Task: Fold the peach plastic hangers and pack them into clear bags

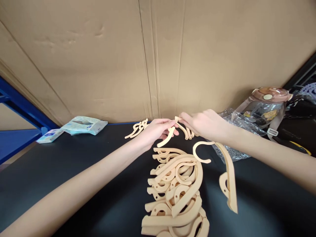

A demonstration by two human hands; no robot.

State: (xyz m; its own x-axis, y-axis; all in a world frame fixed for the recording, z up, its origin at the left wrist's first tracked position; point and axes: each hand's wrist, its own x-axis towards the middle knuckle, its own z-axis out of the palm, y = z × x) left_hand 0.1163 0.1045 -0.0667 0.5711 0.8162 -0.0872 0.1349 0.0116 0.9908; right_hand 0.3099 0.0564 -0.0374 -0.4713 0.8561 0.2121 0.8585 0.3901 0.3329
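Observation:
A small curved beige hanger piece is pinched in my left hand above the far end of the pile. Close beside it, the fingers of my right hand are closed on a beige piece that shows only at its tip. Whether the two pieces touch I cannot tell. Below my hands lies a long pile of beige folding hanger parts, overlapping in a column. One hanger part with an open hook lies apart, right of the pile. Several slim curved pieces lie behind my hands.
More small beige pieces lie left of my left hand on the black table. A tissue pack is at the back left. Clear plastic wrap and a strapped water bottle stand back right. Cardboard walls the rear.

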